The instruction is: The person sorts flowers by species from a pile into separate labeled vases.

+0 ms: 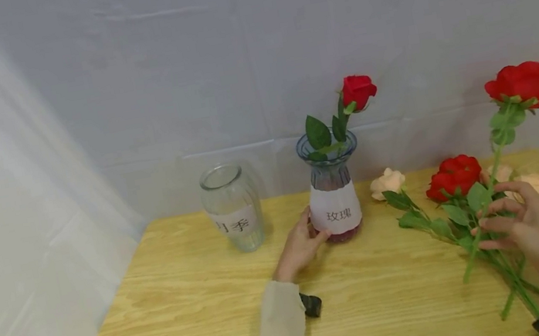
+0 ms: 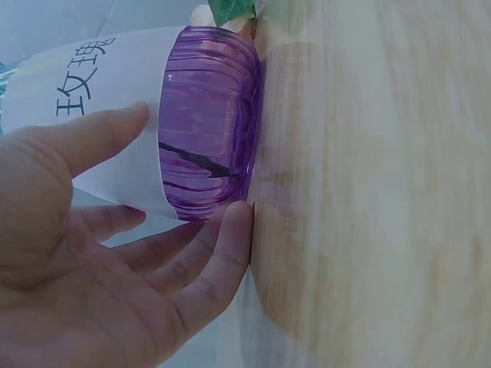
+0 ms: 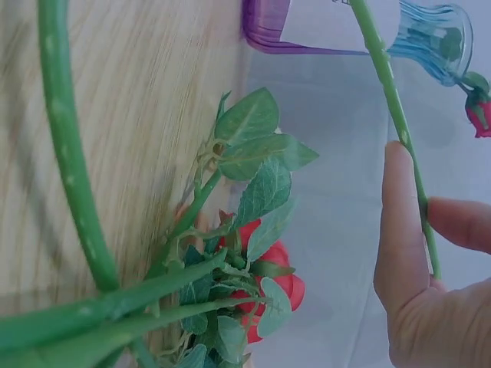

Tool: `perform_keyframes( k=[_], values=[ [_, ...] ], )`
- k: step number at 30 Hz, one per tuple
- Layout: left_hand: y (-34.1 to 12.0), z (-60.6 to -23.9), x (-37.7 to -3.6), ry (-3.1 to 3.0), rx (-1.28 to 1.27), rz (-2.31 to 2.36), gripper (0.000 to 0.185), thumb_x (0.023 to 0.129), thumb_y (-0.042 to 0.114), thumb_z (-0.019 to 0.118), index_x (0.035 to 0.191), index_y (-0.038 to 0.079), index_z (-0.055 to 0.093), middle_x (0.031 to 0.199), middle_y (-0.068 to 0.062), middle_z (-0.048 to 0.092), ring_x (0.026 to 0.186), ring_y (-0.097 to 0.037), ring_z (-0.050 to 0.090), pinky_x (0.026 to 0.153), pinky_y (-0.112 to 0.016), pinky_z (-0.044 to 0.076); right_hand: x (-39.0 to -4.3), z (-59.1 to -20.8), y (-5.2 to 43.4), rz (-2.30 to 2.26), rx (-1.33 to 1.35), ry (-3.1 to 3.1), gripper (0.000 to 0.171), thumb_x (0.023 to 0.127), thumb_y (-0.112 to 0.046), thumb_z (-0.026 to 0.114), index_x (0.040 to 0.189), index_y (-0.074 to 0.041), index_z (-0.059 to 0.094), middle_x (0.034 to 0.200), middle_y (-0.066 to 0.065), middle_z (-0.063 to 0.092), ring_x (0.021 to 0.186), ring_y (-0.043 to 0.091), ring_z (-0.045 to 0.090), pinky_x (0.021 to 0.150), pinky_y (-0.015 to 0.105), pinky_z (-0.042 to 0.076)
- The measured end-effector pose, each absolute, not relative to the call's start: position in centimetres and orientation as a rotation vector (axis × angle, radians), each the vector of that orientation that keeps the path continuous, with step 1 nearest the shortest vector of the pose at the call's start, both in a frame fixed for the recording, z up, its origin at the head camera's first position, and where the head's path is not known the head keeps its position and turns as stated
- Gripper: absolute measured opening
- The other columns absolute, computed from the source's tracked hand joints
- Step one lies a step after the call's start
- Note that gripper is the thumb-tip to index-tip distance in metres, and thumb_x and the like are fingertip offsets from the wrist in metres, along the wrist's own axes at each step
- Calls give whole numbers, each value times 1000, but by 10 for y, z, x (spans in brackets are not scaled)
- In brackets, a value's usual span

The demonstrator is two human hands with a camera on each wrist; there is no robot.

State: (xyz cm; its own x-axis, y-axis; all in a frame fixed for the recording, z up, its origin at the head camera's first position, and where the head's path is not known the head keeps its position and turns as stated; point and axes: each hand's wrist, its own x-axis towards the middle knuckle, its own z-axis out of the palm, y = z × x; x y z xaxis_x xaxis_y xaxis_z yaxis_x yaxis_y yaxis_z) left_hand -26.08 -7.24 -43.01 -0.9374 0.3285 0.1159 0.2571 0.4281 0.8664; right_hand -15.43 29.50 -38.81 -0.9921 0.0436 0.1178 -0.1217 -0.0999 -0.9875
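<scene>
My left hand (image 1: 301, 247) holds the blue-and-purple glass vase (image 1: 331, 178) low down, thumb on its white label and fingers round the side near the purple base (image 2: 207, 115). One red rose (image 1: 358, 92) with dark green leaves stands in that vase, leaning right. On the right, my right hand (image 1: 533, 225) pinches the green stem (image 3: 395, 107) of a wide-open red rose (image 1: 523, 85) between thumb and fingers. Its bloom is up and its stem slants down to the left, above other flowers. Another open red rose (image 1: 455, 176) lies among them.
A clear glass vase (image 1: 229, 198) with a white label stands left of the blue-and-purple one. Pale peach flowers (image 1: 387, 183) and crossing green stems (image 1: 515, 275) lie on the right of the wooden table (image 1: 193, 317). A pale sheet (image 1: 179, 76) hangs behind.
</scene>
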Motion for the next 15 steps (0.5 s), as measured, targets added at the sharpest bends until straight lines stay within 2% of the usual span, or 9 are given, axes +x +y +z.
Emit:
perform_keyframes(
  k=[8, 15],
  values=[
    [-72, -431, -261, 2586, 534, 1570, 72, 101, 13, 65, 155, -11, 24, 148, -30, 46, 119, -39, 59, 101, -50, 47, -155, -385, 287, 2216, 111, -1921, 51, 97, 18, 52, 125, -19, 32, 90, 0, 57, 83, 11, 67, 60, 37, 61],
    [-72, -431, -261, 2581, 541, 1577, 72, 101, 13, 65, 155, -11, 25, 149, -30, 44, 123, -40, 57, 104, -50, 45, -157, -377, 277, 2239, 23, -1810, 47, 98, 15, 53, 123, -18, 29, 90, 0, 56, 82, 11, 68, 60, 35, 61]
  ],
)
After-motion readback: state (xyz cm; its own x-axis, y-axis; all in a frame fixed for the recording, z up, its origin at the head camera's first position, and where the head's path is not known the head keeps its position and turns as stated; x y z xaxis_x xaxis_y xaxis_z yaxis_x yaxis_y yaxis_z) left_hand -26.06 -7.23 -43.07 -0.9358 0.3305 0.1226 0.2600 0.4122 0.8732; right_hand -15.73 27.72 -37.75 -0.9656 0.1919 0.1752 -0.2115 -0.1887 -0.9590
